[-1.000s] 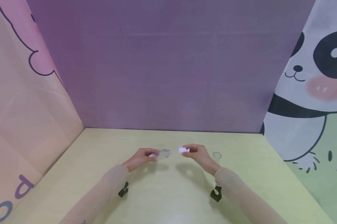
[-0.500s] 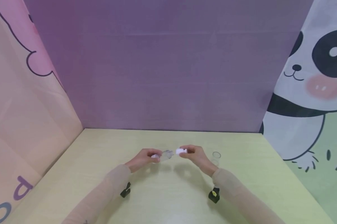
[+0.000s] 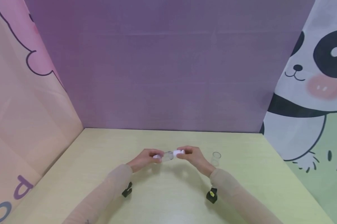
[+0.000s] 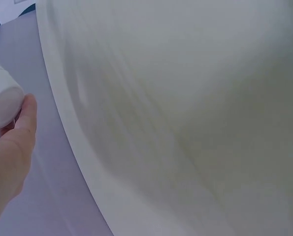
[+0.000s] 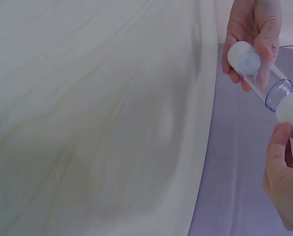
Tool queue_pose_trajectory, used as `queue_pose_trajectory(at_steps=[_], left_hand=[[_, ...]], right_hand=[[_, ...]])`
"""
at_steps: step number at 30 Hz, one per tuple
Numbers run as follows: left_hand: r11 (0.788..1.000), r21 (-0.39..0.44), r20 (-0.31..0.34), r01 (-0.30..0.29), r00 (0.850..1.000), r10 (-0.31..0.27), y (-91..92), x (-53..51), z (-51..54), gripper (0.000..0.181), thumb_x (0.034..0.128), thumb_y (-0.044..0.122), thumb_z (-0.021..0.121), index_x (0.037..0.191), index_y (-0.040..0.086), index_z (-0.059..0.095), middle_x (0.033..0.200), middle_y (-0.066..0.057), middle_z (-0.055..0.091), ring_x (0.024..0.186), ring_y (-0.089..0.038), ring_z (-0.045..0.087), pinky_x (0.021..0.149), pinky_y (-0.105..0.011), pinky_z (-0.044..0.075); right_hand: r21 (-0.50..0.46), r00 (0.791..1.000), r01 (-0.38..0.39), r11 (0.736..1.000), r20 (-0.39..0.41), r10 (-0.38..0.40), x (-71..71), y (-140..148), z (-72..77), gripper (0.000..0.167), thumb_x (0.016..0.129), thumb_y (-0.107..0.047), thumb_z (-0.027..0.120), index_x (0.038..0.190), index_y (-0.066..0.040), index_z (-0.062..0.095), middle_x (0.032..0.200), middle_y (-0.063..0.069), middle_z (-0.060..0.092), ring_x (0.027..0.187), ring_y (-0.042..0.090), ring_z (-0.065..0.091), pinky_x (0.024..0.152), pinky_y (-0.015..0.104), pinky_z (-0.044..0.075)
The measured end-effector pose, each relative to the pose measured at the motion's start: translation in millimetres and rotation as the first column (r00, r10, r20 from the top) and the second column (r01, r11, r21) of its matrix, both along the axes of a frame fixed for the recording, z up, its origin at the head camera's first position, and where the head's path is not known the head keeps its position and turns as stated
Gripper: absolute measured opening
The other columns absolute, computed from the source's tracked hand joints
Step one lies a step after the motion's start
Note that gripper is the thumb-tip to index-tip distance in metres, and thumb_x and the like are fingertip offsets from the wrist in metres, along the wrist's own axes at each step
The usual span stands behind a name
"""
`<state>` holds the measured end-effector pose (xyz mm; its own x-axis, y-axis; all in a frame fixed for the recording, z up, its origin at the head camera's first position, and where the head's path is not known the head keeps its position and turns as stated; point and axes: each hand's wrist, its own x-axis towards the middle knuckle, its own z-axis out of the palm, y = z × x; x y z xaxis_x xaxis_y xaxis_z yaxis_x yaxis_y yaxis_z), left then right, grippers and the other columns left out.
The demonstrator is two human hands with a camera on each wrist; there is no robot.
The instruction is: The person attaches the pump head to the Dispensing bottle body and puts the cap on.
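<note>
A clear cylindrical bottle (image 3: pixel 168 156) with a white base (image 4: pixel 4 102) lies nearly level above the table. My left hand (image 3: pixel 144 159) grips it at the base end, thumb and fingers around it. Opposite, my right hand (image 3: pixel 194 158) pinches a white pump-like top (image 3: pixel 178 152) between thumb and fingers. In the right wrist view, the white top (image 5: pixel 290 108) meets the bottle's open rim (image 5: pixel 278 96); how far it sits inside cannot be told. Fingers partly hide both pieces. A small clear cup-shaped cover (image 3: pixel 215 159) stands on the table beside the right wrist.
The pale wooden table (image 3: pixel 168 196) ends at a purple back wall (image 3: pixel 168 77). Printed cloth walls stand left and right, the right one with a panda (image 3: pixel 294 137). Small black wrist devices (image 3: pixel 127 190) hang below both forearms.
The right hand has moved left with the white top, and the left hand slightly right with the bottle. The gap between top and bottle has closed.
</note>
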<state>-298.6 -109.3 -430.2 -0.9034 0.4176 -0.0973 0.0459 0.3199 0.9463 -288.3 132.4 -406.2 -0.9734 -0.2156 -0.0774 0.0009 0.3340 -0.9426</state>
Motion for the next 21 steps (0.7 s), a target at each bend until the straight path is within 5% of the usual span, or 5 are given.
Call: queue_pose_trajectory(at_steps=[21], left_hand=[[0.997,-0.065,-0.043,-0.034,0.999,0.031,7.1,-0.1,7.5,0.031,0.0848,0.01,0.064,0.116,0.011,0.063,0.123,-0.009,0.058,0.103,-0.019,0.053,0.087,-0.035,0.044]], right_hand=[[0.022,0.999,-0.006,1.0,-0.047,0.007,1.0,-4.0,-3.3,0.041,0.077,-0.028,0.073,0.112,-0.009,0.064,0.106,0.004,0.067,0.092,0.015,0.059,0.085,0.036,0.047]])
